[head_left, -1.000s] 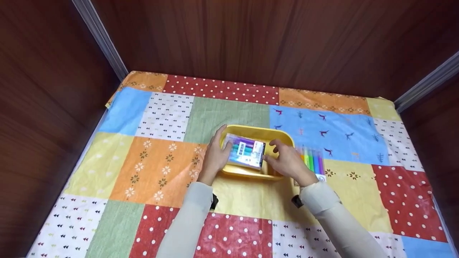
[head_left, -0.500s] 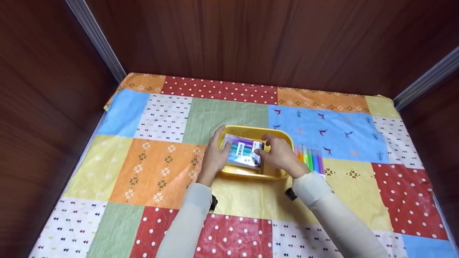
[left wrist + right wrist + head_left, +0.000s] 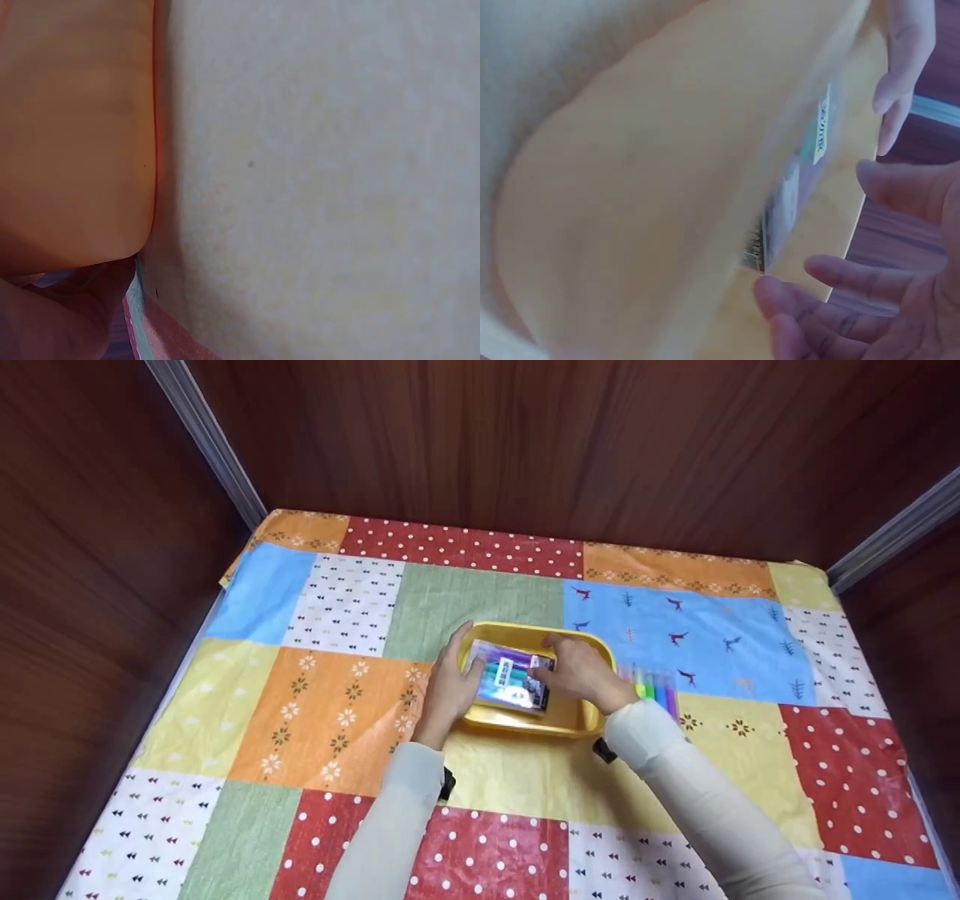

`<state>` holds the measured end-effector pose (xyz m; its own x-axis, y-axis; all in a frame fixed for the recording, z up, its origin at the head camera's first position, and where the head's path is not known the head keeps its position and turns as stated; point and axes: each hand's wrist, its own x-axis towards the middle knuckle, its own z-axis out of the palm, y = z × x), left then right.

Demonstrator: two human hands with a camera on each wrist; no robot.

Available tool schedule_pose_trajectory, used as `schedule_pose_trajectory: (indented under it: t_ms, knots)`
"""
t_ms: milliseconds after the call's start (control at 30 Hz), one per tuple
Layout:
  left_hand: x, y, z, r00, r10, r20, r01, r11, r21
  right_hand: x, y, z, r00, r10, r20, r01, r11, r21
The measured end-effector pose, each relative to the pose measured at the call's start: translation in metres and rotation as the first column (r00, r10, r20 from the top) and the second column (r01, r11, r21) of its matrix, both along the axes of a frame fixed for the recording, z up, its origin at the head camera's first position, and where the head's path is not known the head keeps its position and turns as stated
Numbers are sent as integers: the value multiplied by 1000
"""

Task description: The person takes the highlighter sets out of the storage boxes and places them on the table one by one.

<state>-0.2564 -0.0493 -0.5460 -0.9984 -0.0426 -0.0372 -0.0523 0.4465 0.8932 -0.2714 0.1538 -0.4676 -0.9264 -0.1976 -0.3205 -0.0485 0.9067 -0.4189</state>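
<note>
A yellow plastic basket (image 3: pixel 525 727) stands mid-table. Inside, on its left side, lies a clear pack of pens (image 3: pixel 510 682) in purple and teal, with a white label and a dark end. My left hand (image 3: pixel 448 694) grips the basket's left wall, thumb over the rim and fingers outside; in the left wrist view, the hand (image 3: pixel 64 319) is mostly hidden behind the basket wall (image 3: pixel 75 150). Over the basket's right half, my right hand (image 3: pixel 581 667) reaches toward the pack's dark end. Its fingers (image 3: pixel 855 277) are spread and loosely bent in the right wrist view, with nothing gripped.
Another pack of coloured pens (image 3: pixel 656 694) lies right of the basket, partly hidden by my right arm. A patchwork cloth (image 3: pixel 337 720) covers the table. Dark wood panels (image 3: pixel 510 450) rise behind and at both sides.
My right hand has moved left, further over the basket and the pack's dark end. My left hand, the basket and the pack inside stay in place.
</note>
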Motion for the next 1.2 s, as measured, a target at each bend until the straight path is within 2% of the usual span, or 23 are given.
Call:
schedule_pose_trajectory:
  t_ms: [167,367,733,967,1200]
  knots:
    - [0,-2,0,1000,9,7,-9,1000,2,-8,-5,3,999,25,43,-27,998,53]
    - [-1,-1,0,1000,7,5,-7,1000,5,-15,-9,3,995,77,56,-83,991,110]
    - [0,4,0,1000,-9,27,9,1000,25,-21,-8,0,989,115,92,-126,984,123]
    - [-1,1,1,999,15,32,-15,1000,15,-25,-16,-3,985,127,115,-137,987,87]
    - [0,0,0,1000,9,30,-10,1000,25,-29,-19,-4,979,143,145,-161,979,125]
